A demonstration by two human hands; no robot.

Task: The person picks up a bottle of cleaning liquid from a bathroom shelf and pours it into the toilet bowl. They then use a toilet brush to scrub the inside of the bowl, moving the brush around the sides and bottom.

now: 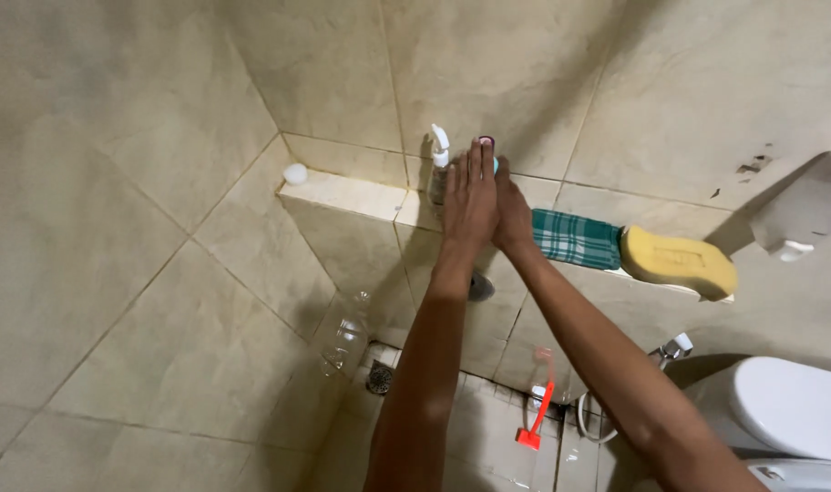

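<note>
**Both hands meet at the ledge bottles**

Forearms lead up to the left hand [470,202], fingers straight and flat, touching the right hand [513,217]; whether either grips the pink-capped bottle [487,146] behind them, I cannot tell. Just left stands 1 pump bottle [439,173]; right lie a checked cloth [577,239] and yellow sponge [678,262]. Crowded fingers could topple the pump bottle off the ledge [343,191].

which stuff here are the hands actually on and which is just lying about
In hand: left hand and right hand together on a container with a pink top, beside the white pump bottle on the tiled ledge.

Lying about: checked cloth, yellow sponge, small white ball, clear bottle, red-handled tool, toilet.
</note>
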